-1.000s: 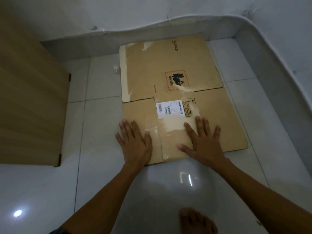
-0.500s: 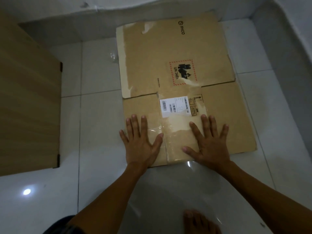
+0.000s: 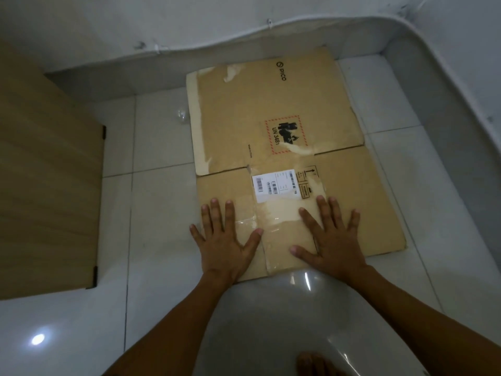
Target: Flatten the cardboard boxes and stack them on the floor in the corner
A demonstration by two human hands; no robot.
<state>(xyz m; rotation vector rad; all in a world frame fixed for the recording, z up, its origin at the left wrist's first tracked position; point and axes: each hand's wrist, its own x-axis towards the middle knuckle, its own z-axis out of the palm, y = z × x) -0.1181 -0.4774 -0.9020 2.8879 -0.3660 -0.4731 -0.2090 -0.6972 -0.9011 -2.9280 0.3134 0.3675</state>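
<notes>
A flattened brown cardboard box (image 3: 271,109) lies on the white tiled floor, its far edge against the wall's skirting. It carries a white shipping label, a red-bordered hazard mark and strips of clear tape. My left hand (image 3: 225,245) lies flat with spread fingers on the box's near left flap. My right hand (image 3: 330,240) presses flat on the near middle of the box, fingers spread, just below the label. Neither hand grips anything.
A wooden panel (image 3: 46,185) stands at the left, close to the box. White walls (image 3: 244,25) meet in a corner at the upper right. A bare foot (image 3: 314,365) shows at the bottom edge. A small clear scrap (image 3: 181,115) lies left of the box.
The hands have stayed flat on the near part of the box, fingers spread a little wider. The view has shifted, first closer and lower, then back up toward the walls.
</notes>
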